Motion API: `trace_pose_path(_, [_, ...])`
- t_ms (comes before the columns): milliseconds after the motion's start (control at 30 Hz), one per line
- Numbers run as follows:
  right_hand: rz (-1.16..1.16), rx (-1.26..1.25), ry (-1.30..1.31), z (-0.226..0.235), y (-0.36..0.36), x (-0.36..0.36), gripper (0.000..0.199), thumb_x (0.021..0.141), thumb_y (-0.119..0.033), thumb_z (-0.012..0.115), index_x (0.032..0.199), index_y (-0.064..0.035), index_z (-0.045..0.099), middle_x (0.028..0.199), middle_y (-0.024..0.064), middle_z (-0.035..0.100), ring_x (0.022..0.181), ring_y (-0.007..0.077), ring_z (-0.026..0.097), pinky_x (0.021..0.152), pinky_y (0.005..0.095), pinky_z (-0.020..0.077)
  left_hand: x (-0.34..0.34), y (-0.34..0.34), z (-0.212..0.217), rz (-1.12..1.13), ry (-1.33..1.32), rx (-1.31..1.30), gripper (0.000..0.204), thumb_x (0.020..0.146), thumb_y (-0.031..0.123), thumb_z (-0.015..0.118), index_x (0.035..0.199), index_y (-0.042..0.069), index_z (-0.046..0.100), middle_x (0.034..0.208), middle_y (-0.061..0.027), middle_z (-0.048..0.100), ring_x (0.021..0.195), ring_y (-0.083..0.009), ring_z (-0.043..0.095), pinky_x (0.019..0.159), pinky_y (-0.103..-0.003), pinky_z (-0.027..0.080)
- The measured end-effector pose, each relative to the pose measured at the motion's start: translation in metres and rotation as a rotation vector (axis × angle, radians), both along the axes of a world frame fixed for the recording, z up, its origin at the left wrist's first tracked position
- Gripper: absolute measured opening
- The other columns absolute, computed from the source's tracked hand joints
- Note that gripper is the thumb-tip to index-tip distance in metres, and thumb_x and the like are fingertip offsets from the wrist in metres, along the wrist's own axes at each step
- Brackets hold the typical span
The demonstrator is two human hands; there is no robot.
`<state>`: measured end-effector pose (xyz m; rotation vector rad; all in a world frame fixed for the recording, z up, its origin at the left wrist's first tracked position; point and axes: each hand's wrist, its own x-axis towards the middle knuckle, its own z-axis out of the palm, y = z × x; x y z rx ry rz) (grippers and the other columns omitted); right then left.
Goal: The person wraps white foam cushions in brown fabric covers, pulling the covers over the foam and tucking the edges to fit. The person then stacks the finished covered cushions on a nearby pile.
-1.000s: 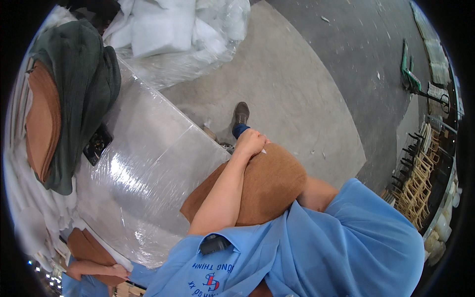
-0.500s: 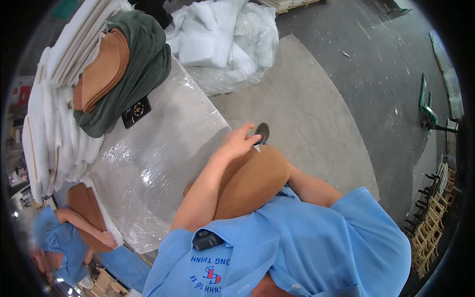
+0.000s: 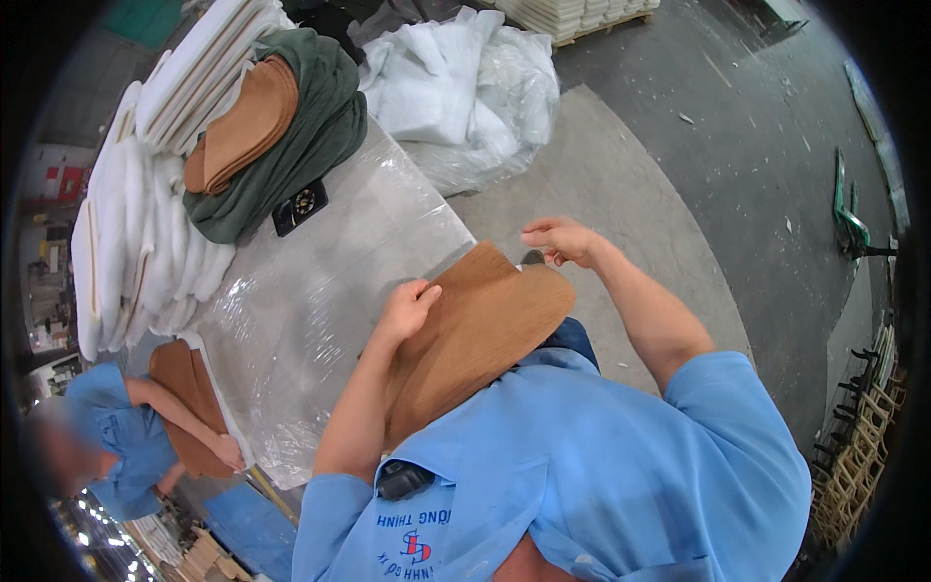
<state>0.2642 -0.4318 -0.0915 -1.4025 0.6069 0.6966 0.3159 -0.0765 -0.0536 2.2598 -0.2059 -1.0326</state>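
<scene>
A brown fabric cushion piece [image 3: 485,325] with a rounded, notched outline lies tilted against my front, over the near edge of the plastic-wrapped table [image 3: 320,320]. My left hand [image 3: 409,308] grips it at its left side, thumb and fingers closed on the fabric. Off its far right end, my right hand [image 3: 562,241] is held in the air above the floor, fingers loosely bent and apart, with nothing visible in them. My shoe [image 3: 532,257] shows partly below that hand. The underside of the cushion piece is hidden.
Folded brown fabric pieces [image 3: 254,121] rest on dark green cloth [image 3: 325,126], beside a black phone [image 3: 301,206]. White padding [image 3: 145,242] is stacked at left. Bagged white wadding [image 3: 436,97] lies beyond the table. A co-worker [image 3: 126,427] at lower left handles another brown piece [image 3: 189,407].
My right hand has come out from under the cushion piece and moved right, away from it. My left hand has shifted from the far end to the left side of the piece.
</scene>
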Motion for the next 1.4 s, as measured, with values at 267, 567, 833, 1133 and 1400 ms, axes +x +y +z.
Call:
trace_pose_path(267, [0.673,-0.281,0.217,0.055,0.070,0.055,0.030,0.103,-0.033,0.066,0.111,-0.0051,0.068,0.087,0.0060,0.064,0.059,0.0155,0.055,0.047,0.0337,0.0380,-0.008,0.012,0.008,0.083,-0.018,-0.170,0.029,0.104,0.030,0.066,0.096,0.002,0.072,0.082,0.0009,0.066,0.076,-0.0138,0.057,0.071,-0.038,0.049])
trace_pose_path(567, [-0.018,-0.109,0.326,0.026,0.131,0.056,0.035,0.111,-0.029,0.048,0.130,-0.0014,0.059,0.097,0.0126,0.068,0.059,0.0180,0.067,0.044,0.0303,0.0478,-0.040,0.068,-0.038,0.142,-0.013,0.116,0.036,0.105,0.037,0.061,0.099,0.004,0.072,0.088,-0.0170,0.073,0.081,-0.0330,0.069,0.075,-0.046,0.053])
trace_pose_path(833, [0.026,-0.388,0.151,0.025,0.143,0.044,0.038,0.111,-0.027,0.047,0.116,0.0064,0.063,0.067,0.0103,0.065,0.051,0.0184,0.064,0.044,0.0347,0.0509,-0.055,0.048,-0.049,0.210,-0.485,0.130,0.040,0.107,0.039,0.054,0.086,0.006,0.063,0.082,-0.0194,0.070,0.078,-0.0463,0.066,0.068,-0.054,0.051])
trace_pose_path(1133, [0.134,-0.509,0.014,0.018,0.149,0.044,0.039,0.110,-0.028,0.049,0.108,0.0071,0.066,0.066,0.0131,0.064,0.048,0.0202,0.064,0.042,0.0368,0.0502,-0.050,0.065,-0.050,0.165,-0.492,0.100,0.043,0.103,0.049,0.057,0.089,0.009,0.065,0.082,-0.0161,0.070,0.079,-0.0415,0.067,0.069,-0.053,0.050])
trace_pose_path(1400, [0.116,-0.450,0.041,0.011,0.145,0.043,0.041,0.110,-0.030,0.052,0.126,0.0054,0.065,0.070,0.0115,0.064,0.048,0.0167,0.060,0.039,0.0327,0.0453,-0.084,0.100,-0.036,0.191,-0.426,0.196,0.046,0.101,0.052,0.059,0.090,0.009,0.066,0.085,-0.0151,0.072,0.082,-0.0399,0.068,0.071,-0.052,0.052])
